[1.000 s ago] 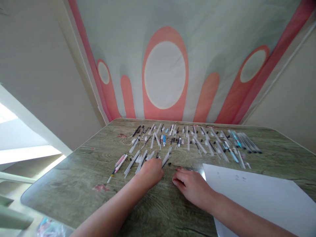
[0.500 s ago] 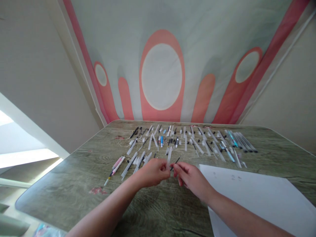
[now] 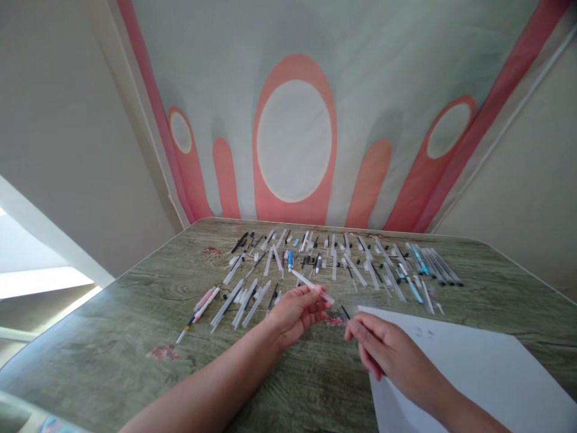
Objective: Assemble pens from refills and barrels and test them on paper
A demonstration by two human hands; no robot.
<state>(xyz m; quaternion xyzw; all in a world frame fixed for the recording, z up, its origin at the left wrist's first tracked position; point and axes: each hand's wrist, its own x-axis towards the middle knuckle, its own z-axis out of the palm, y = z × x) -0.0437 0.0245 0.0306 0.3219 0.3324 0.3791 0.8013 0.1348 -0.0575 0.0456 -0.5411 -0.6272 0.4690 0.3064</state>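
Note:
My left hand is closed on a translucent white pen barrel, which slants from upper left down to the right through the fingers. To its right, my right hand pinches a thin dark pen refill, one end poking out toward the barrel. A short gap separates refill and barrel. Beyond the hands lie rows of clear pen barrels, dark refills and small caps. A blue pen part rests among them.
White paper with small scribbles lies at the right of the wooden table. Assembled clear pens with dark ends are lined up at the back right. Pink and white pens lie at the left. A patterned wall covering stands behind.
My hands have moved apart, the right one toward the paper with the refill. The barrel in my left hand has tipped from near upright to a slant.

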